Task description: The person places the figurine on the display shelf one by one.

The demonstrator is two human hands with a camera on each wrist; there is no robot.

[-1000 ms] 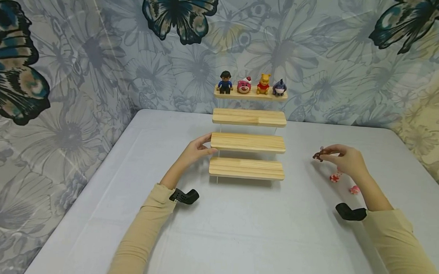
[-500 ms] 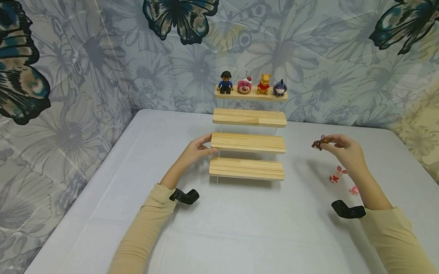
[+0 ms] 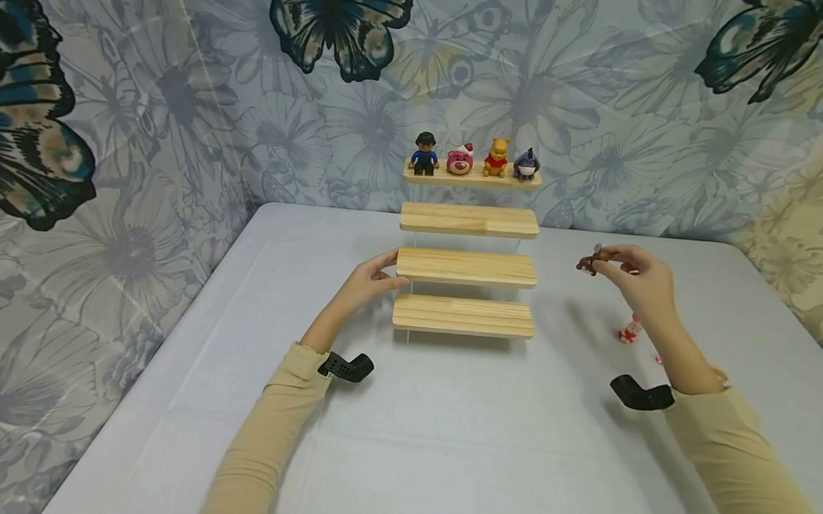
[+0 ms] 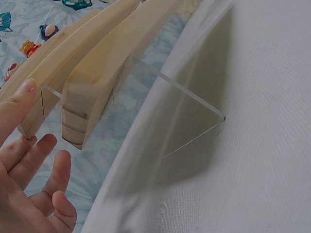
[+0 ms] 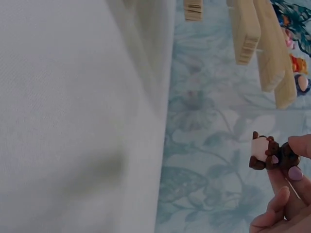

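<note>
In the head view, the right hand (image 3: 645, 284) pinches a brown figurine (image 3: 591, 263) between thumb and fingers, held above the worktop (image 3: 446, 440), to the right of a four-tier wooden stand (image 3: 465, 268) and apart from it. The left hand (image 3: 370, 278) grips the left end of the stand's second tier from the bottom. The top tier carries a blue-clad figure (image 3: 425, 158), a pink bear (image 3: 459, 161), a yellow bear (image 3: 496, 160) and a grey-blue donkey (image 3: 526, 166), sitting close together and probably easy to knock. A red-and-pink figurine (image 3: 630, 330) lies near the right wrist; the right arm partly hides another pink item (image 3: 659, 359).

In the left wrist view, the thumb lies against the tier and a fingertip meets its underside, the other fingers loose below. The planks look stiff, the clear supports (image 4: 189, 94) thin and perhaps easily shifted, so the plank end seems the sound place to hold.

In the right wrist view, the pinch is at one end of the brown figurine, its pale part sticking out free. It looks light, hard and rather smooth, its small projections maybe fragile, so the body seems the best hold. The planks' ends jut out beyond it as the nearest obstacles
</note>
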